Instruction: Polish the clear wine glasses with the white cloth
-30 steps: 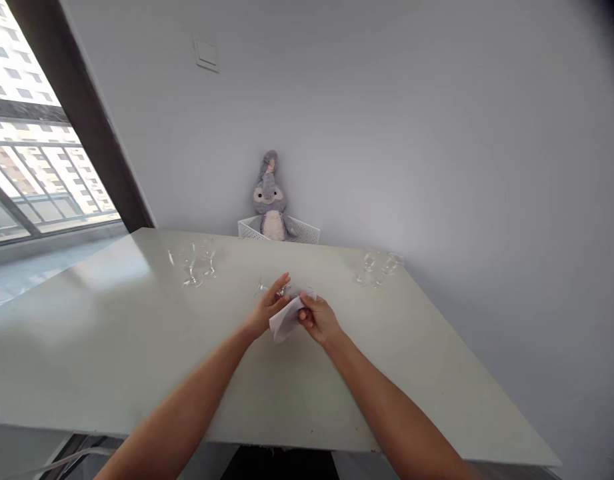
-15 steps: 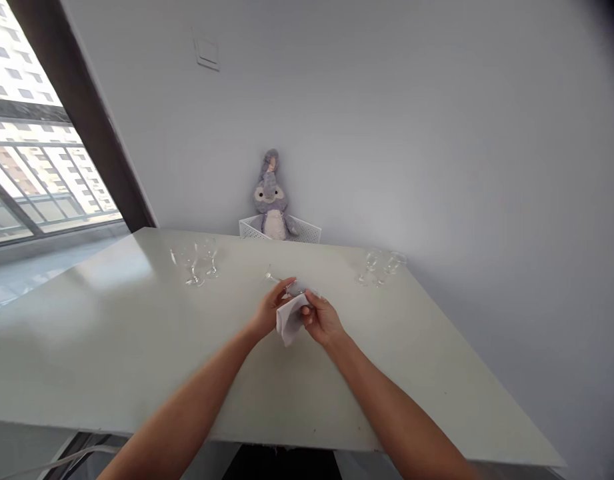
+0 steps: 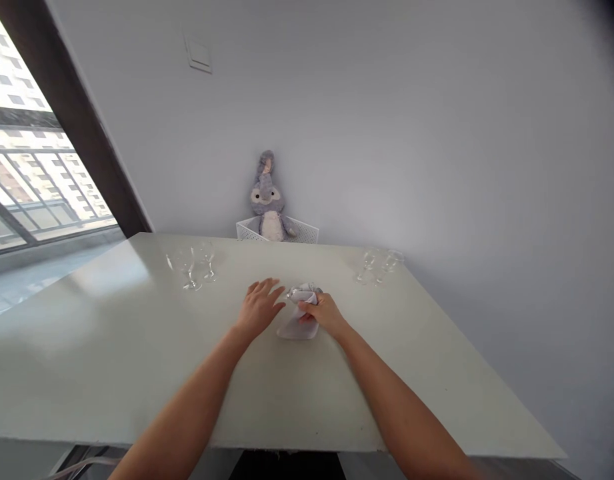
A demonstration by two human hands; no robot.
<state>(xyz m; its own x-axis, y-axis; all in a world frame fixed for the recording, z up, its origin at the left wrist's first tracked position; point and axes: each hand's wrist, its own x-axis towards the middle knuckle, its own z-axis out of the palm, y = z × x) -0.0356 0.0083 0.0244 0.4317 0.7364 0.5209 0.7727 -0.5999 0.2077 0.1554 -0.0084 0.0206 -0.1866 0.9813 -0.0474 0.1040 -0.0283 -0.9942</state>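
Your right hand (image 3: 323,312) is closed around a white cloth (image 3: 297,325) bunched over a glass (image 3: 301,292), low on the table (image 3: 111,347). Your left hand (image 3: 259,308) lies just beside it, fingers spread, gripping nothing. Beyond the left hand stand two glasses (image 3: 194,265); beyond the right, another pair (image 3: 379,265). Farther back, a plush toy (image 3: 267,199) sits in a basket (image 3: 307,232). Both forearms reach forward, converging.

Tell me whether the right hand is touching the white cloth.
Touching. The head view shows the right hand with fingers curled over the top of the white cloth, pressing it around a glass on the table.
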